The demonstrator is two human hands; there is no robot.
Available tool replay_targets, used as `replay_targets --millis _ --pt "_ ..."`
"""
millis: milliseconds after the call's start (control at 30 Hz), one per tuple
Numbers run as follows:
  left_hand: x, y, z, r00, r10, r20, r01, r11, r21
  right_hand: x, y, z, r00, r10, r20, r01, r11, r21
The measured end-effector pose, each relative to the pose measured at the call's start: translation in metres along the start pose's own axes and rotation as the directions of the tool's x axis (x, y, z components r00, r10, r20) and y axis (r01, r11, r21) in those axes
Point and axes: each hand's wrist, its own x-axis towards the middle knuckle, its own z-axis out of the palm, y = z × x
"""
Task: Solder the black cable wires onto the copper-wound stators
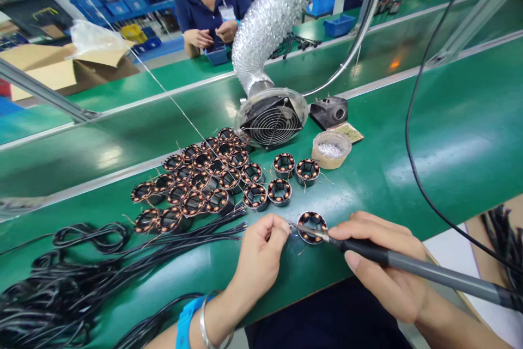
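Snugly, the right grip (399, 288) wraps a soldering iron (408, 263) (smooth, tapered), left grip (260, 253) pinching thin wire (293, 232).

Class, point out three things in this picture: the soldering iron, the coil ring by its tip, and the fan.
Soldering iron (429, 273), head view: the grey part of its handle.
Coil ring (314, 216), head view: copper windings on its far side.
Fan (274, 126), head view: the middle of its round grille.

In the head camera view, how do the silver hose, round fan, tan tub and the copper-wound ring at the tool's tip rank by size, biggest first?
1. Silver hose
2. Round fan
3. Tan tub
4. Copper-wound ring

This ranks only how large they look here.
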Motion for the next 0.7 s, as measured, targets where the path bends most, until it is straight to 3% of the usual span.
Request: replay_targets --millis 267,433,700 --pt "0.0 0.0 0.001 1.0 -0.017 0.005 0.017 1.0 0.001 -0.007 0.001 0.008 0.991 -0.132 0.006 0.132 0.991 -0.019" --pt "0.001 0.0 0.001 1.0 -0.013 0.005 0.013 1.0 0.002 -0.008 0.0 0.005 0.99 -0.134 -0.034 0.133 0.991 -0.031" --pt "0.001 -0.001 0.0 1.0 -0.005 -0.002 0.005 1.0 0.003 -0.004 -0.004 -0.004 0.995 -0.103 0.017 0.104 0.992 -0.069"
